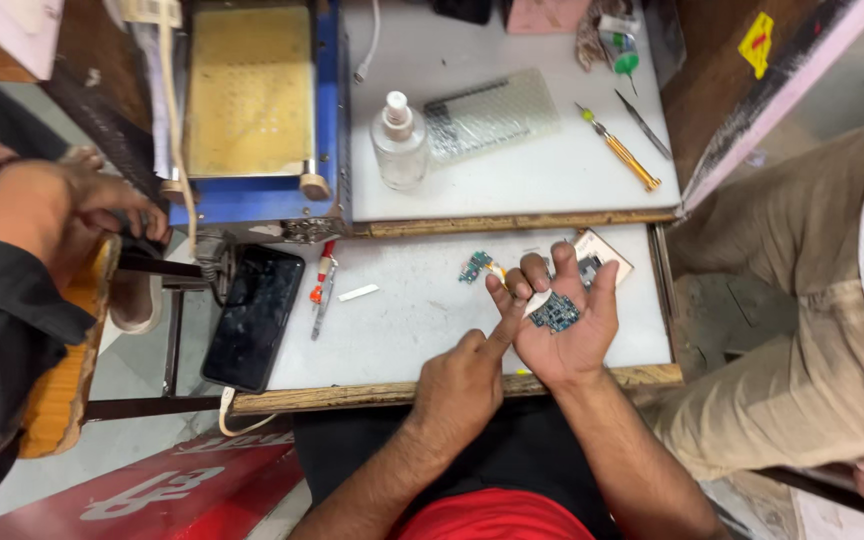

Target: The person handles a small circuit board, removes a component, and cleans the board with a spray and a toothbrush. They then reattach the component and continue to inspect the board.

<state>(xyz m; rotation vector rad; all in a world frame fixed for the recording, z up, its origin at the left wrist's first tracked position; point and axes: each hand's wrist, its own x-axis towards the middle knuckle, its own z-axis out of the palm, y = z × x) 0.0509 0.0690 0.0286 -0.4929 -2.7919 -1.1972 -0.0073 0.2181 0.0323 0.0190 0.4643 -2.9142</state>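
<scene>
1. The right hand (564,322) lies palm up over the near edge of the white tray (402,330), fingers spread wide.
2. A small blue circuit board (555,313) rests flat in that open palm, not gripped.
3. The left hand (462,385) is mostly curled, with its index finger stretched out narrow; the fingertip touches the right hand just left of the board.
4. On the tray, just beyond the fingers, lies a second small green board (474,266) with a yellow flex strip.
5. A pale card (600,258) lies partly hidden behind the right fingers.
6. To the left on the tray lie a red-tipped tool (322,290) and a white strip (357,293).
7. A black phone (252,318) with a cracked screen hangs over the tray's left edge.
8. On the far table stand a clear bottle (399,140), a bubble-wrap pouch (492,115) and a yellow screwdriver (620,150).
9. Another person's hand (92,200) rests at the far left, beside a blue machine (257,110).
</scene>
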